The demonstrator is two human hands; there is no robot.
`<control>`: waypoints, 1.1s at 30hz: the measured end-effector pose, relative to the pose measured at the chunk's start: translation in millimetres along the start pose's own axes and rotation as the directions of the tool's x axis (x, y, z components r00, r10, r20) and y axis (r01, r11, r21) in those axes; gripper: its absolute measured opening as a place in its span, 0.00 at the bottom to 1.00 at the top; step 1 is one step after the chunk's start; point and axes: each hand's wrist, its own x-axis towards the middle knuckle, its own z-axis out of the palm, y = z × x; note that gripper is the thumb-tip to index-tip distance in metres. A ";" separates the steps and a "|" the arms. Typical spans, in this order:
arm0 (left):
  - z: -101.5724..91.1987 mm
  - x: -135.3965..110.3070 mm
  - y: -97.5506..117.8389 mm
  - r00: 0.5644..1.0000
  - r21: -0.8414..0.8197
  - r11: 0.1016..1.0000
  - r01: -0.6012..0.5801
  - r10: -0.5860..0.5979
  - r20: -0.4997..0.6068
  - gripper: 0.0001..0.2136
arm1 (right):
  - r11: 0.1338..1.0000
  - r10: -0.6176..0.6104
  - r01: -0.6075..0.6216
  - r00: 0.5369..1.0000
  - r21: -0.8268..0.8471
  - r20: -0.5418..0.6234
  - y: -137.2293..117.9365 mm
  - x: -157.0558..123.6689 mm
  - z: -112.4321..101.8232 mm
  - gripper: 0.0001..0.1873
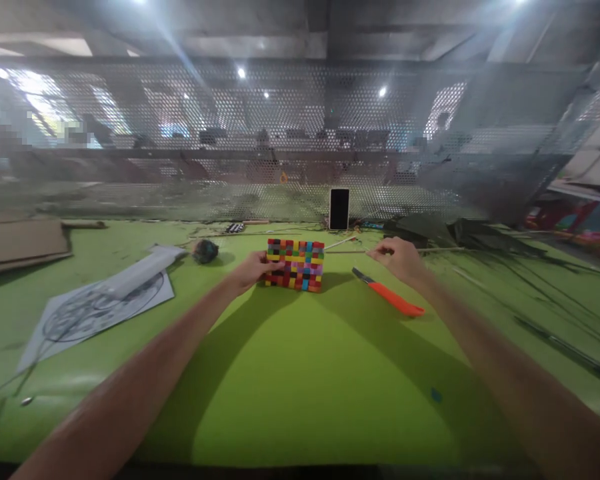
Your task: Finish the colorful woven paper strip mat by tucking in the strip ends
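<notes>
My left hand [253, 270] rests against the left side of a block of many small coloured cubes [296, 265] standing on the green table [300, 373], fingers curled onto its edge. To the right of the block, my right hand [401, 259] pinches the end of a thin wooden stick [353, 251] that lies across the table behind the block. An orange-handled utility knife [393, 297] lies just below my right hand, blade pointing toward the block.
A dark phone [339, 209] stands upright behind the block against a perforated metal screen [280, 133]. A paper sheet with a circular drawing [100, 307] lies at left, cardboard [23, 243] beyond it, a dark round ball [205, 251] near the block. Black cables [555, 313] run at right.
</notes>
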 end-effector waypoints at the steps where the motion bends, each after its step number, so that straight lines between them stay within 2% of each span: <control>1: 0.7 0.6 -0.9 1.000 0.010 1.000 -0.014 0.014 0.008 0.17 | 1.000 -0.023 0.023 1.000 -0.012 0.015 0.3 -0.8 2.4 0.16; 5: 2.3 3.8 -2.3 1.000 0.055 0.998 -0.018 0.019 -0.015 0.17 | 0.994 -0.062 0.069 0.995 -0.090 0.074 2.2 -3.4 13.4 0.18; 10: 3.0 3.2 -1.3 0.997 0.041 0.997 -0.071 0.070 0.033 0.18 | 0.990 -0.060 0.057 0.998 -0.133 -0.020 4.9 -4.6 19.2 0.17; 13: 3.5 3.2 -1.9 0.997 0.029 0.997 -0.070 0.069 0.031 0.19 | 0.989 -0.002 -0.011 0.996 -0.150 -0.089 4.4 -4.6 17.7 0.18; 15: 4.1 4.8 -3.5 0.998 0.020 0.997 -0.069 0.069 0.006 0.20 | 0.994 0.049 -0.060 0.993 -0.095 -0.112 2.6 -3.9 14.3 0.17; 17: 4.9 7.4 -5.9 0.996 0.011 0.997 -0.080 0.080 -0.023 0.21 | 0.999 0.046 -0.048 0.996 -0.025 -0.081 0.2 -2.9 9.6 0.17; 19: 5.7 9.6 -8.3 0.995 -0.003 0.996 -0.091 0.091 -0.043 0.21 | 1.000 -0.019 0.020 1.000 0.018 -0.018 -2.3 -1.7 5.4 0.20; 21: 6.6 10.3 -9.6 0.995 -0.022 0.995 -0.093 0.091 -0.045 0.22 | 0.996 -0.092 0.092 0.995 0.008 0.031 -4.2 -1.0 3.3 0.20; 24: 9.0 8.7 -8.4 0.996 -0.048 0.995 -0.088 0.087 -0.032 0.22 | 0.988 -0.136 0.141 0.988 -0.069 0.079 -5.9 -1.6 3.9 0.15; 28: 14.0 6.0 -5.3 0.994 -0.087 0.990 -0.112 0.110 -0.023 0.23 | 0.965 -0.110 0.139 0.984 -0.221 0.141 -11.2 -4.1 3.1 0.13; 33: 17.3 7.0 -7.3 0.988 -0.078 0.985 -0.151 0.147 -0.054 0.23 | 0.924 -0.028 0.074 0.992 -0.374 0.125 -27.5 -7.2 -6.2 0.13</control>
